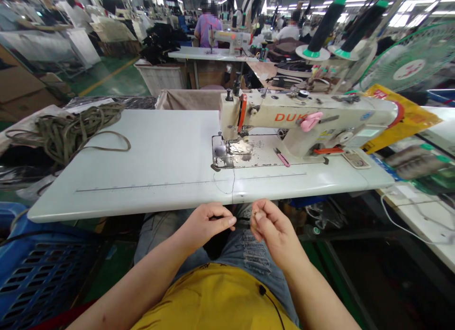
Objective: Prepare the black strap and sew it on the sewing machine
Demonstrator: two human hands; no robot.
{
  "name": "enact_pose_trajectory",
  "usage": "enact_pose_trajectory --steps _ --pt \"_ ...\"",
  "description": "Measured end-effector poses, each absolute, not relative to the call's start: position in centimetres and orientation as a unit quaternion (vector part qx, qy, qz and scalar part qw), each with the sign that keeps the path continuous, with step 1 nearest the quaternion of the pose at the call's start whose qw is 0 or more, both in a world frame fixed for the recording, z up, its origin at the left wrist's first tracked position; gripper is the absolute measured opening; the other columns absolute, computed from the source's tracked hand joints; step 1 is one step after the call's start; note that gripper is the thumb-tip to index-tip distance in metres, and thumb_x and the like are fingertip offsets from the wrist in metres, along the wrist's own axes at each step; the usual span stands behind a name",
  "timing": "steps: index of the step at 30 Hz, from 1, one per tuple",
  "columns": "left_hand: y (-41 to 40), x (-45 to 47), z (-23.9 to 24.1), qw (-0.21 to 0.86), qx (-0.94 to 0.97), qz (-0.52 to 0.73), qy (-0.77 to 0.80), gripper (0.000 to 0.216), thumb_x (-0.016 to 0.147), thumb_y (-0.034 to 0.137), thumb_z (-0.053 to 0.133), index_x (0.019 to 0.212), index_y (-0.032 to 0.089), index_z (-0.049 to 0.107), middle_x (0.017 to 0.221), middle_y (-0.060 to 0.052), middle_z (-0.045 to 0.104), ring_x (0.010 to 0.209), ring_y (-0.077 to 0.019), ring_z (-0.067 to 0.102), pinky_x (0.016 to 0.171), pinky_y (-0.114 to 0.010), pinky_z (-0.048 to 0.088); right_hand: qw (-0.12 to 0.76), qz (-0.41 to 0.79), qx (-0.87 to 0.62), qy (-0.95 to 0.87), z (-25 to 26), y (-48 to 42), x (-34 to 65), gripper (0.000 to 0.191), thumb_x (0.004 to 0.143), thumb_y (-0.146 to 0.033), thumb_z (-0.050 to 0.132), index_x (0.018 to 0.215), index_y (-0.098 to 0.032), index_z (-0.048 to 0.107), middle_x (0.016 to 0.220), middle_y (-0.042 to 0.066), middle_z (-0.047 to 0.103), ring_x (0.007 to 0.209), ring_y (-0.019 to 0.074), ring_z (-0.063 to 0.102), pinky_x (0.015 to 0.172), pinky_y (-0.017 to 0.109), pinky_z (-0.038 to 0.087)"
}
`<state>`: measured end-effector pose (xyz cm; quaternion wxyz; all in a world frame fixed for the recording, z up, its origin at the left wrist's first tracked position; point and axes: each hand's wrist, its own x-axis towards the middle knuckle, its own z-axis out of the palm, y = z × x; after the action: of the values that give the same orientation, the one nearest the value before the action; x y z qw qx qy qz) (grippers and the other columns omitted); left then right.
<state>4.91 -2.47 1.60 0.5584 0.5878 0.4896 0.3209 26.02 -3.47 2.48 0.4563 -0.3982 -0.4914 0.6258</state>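
Note:
Both my hands hover over my lap, just below the front edge of the white sewing table (142,178). My left hand (208,222) is closed, thumb and fingers pinched on a thin dark thread (233,190) that runs up over the table edge toward the needle. My right hand (270,223) is closed too, fingertips pinched on something small that I cannot make out. The cream sewing machine (305,119) stands on the table ahead and to the right.
A heap of olive cord (67,131) lies on the table's left end. Pink snips (282,157) rest on the machine bed. A blue plastic crate (39,263) sits at my left. Two dark thread cones (327,24) and a fan (414,59) stand behind the machine. Other people work at far tables.

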Motion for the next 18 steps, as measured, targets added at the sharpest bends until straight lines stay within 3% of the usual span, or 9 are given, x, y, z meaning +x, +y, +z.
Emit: enact_pose_trajectory --steps 5,9,13,18 --pt "-2.2 4.1 0.9 0.505 0.608 0.331 0.516 0.032 0.085 0.041 0.066 0.064 0.018 0.072 0.07 -0.001 0.056 0.068 -0.0155 0.049 0.068 -0.03 0.035 0.465 0.517 -0.464 -0.549 1.0 -2.9 27.5 0.018 0.099 -0.04 0.055 0.093 -0.023 0.051 0.069 -0.006 0.045 0.059 0.0114 0.042 0.056 0.026 0.035" --pt "-2.0 4.0 0.8 0.471 0.635 0.332 0.515 0.032 0.086 0.038 0.062 0.061 0.018 0.065 0.073 -0.001 0.054 0.07 -0.0161 0.05 0.071 -0.031 0.037 0.373 0.424 -0.505 -0.652 0.7 -3.1 28.5 0.013 0.101 -0.034 0.048 0.096 -0.023 0.052 0.074 -0.003 0.051 0.064 0.0143 0.048 0.061 0.028 0.041" --pt "-1.7 3.9 1.3 0.485 0.659 0.33 0.471 0.031 0.09 0.035 0.057 0.063 0.019 0.06 0.078 -0.002 0.056 0.079 -0.0176 0.054 0.077 -0.031 0.039 0.26 0.311 -0.503 -0.763 1.7 -3.7 28.3 0.016 0.099 -0.023 0.047 0.113 -0.022 0.054 0.082 0.001 0.059 0.073 0.0179 0.057 0.071 0.032 0.044" --pt "-1.8 4.3 1.5 0.501 0.632 0.323 0.495 0.032 0.091 0.04 0.057 0.067 0.019 0.061 0.075 0.0 0.054 0.075 -0.0172 0.051 0.073 -0.031 0.037 0.18 0.246 -0.475 -0.826 2.4 -3.8 27.7 0.017 0.094 -0.012 0.044 0.082 -0.021 0.054 0.084 0.005 0.056 0.083 0.0221 0.056 0.074 0.035 0.042"
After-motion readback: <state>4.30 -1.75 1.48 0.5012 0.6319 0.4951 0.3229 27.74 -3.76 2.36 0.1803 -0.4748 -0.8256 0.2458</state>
